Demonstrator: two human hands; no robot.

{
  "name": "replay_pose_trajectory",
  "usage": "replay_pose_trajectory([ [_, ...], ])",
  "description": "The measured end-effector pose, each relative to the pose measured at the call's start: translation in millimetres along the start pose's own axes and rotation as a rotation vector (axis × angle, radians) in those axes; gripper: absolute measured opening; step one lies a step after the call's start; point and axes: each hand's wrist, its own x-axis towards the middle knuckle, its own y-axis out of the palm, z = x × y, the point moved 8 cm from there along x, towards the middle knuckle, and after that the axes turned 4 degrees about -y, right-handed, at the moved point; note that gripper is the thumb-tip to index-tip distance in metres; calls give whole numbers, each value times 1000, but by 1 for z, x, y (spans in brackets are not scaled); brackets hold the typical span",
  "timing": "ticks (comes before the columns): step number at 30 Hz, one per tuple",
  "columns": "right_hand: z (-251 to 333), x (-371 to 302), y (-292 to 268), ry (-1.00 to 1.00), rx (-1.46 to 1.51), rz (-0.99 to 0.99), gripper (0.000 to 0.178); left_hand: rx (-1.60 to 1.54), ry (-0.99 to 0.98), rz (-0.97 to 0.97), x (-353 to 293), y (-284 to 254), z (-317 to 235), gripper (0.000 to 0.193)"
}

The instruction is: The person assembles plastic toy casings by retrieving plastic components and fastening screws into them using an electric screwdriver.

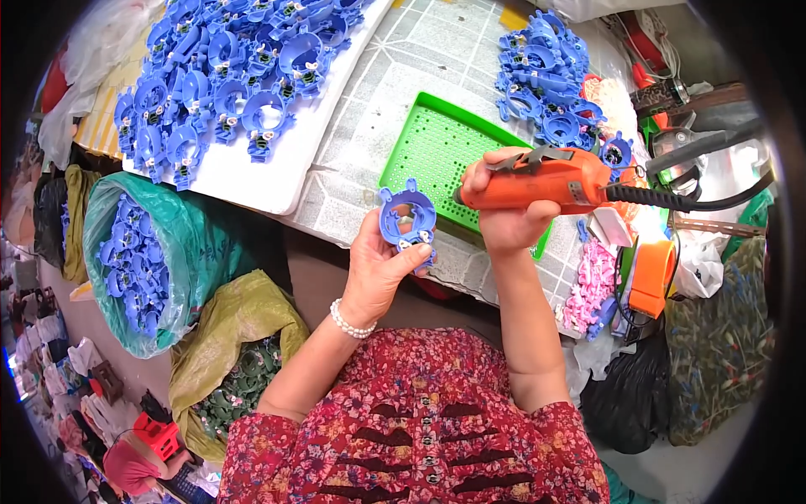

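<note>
My left hand [369,273] is closed on a blue plastic ring-shaped part [389,222], held up at the table's front edge. Small ears stick out from its rim, and tiny light-coloured figures sit on its lower side near my thumb. My right hand [507,233] is wrapped round an orange electric screwdriver [537,186] with a black cable. The tool lies sideways, its dark nose pointing left toward the blue part, with a gap between them. Behind both hands, a green perforated tray [432,151] rests on the table, partly covered by the right hand and the tool.
Blue parts [222,97] are heaped on a white board [273,181] at far left. Another blue pile [546,71] lies at far right, above small pink parts [594,281] and an orange holder [651,277]. At left, a teal bag [109,311] holds more blue parts.
</note>
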Motion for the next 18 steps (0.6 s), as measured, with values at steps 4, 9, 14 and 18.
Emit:
replay_pose_trajectory([
  [4, -3, 0, -2, -2, 2, -14, 87, -56, -25, -3, -1, 3, -2, 48],
  [9, -6, -2, -3, 3, -2, -34, 87, -36, -27, -13, -3, 3, -3, 47],
  [14, -5, 0, -2, 0, -19, -32, 86, -49, -31, 0, -3, 2, -3, 50],
  [18, -5, 1, 0, 6, -39, -4, 86, -33, -37, 5, -3, 2, -1, 54],
])
